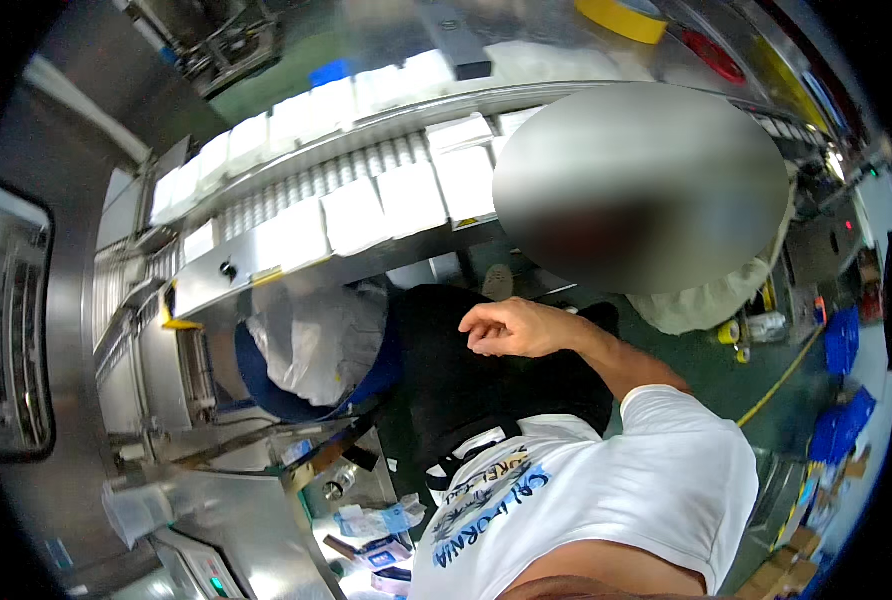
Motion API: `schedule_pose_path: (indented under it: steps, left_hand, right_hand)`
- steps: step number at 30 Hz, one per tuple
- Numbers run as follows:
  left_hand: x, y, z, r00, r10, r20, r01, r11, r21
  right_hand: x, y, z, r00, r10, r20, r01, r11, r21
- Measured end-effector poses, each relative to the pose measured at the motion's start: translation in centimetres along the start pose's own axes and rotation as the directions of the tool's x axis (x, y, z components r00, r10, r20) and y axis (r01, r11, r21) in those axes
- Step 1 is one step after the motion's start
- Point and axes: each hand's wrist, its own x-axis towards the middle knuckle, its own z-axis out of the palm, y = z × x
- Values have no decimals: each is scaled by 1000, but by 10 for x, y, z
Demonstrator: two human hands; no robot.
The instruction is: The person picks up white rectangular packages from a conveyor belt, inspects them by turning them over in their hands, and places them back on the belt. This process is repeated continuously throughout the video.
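My feed shows shiny metal rollers (296, 183) and a glossy metal counter (236, 510). The bag (316, 338) is crinkled plastic, the T-shirt (656, 475) matt cloth.

Conveyor (296, 184): silver. Packs (413, 198) on it: plain white. Bin (284, 402) in front: blue, whitish liner (316, 340). Roll (621, 20) beyond: yellow.

This is a factory, shown by the roller conveyor (311, 187) lined with white packs (413, 198).

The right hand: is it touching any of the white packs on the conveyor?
Apart. The head view shows the right hand against the black trousers, with the conveyor's metal edge plainly between it and the nearest white pack.
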Motion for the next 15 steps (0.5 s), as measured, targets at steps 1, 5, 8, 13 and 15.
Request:
schedule_pose_path:
  steps: [1, 5, 8, 13, 15]
  left_hand:
    - [-18, 39, -1, 994, 102, 42, -100, 993, -58]
    - [-69, 156, 10, 578, 805, 131, -701, 572, -425]
    - [-138, 241, 19, 171, 980, 104, -790, 199, -579]
    - [-261, 254, 58, -331, 943, 38, -222, -39, -974]
    - [-299, 243, 63, -415, 910, 17, 9, 22, -1000]
  right_hand:
    - [-4, 0, -2, 999, -9, -40, 9, 1000, -12]
    - [-19, -2, -11, 992, 0, -125, 6, 999, 46]
    - [-24, 7, -4, 984, 11, -179, 2, 997, 71]
    - [-65, 27, 23, 943, 144, -301, -97, 982, 165]
    - [-80, 47, 35, 924, 183, -336, -105, 966, 237]
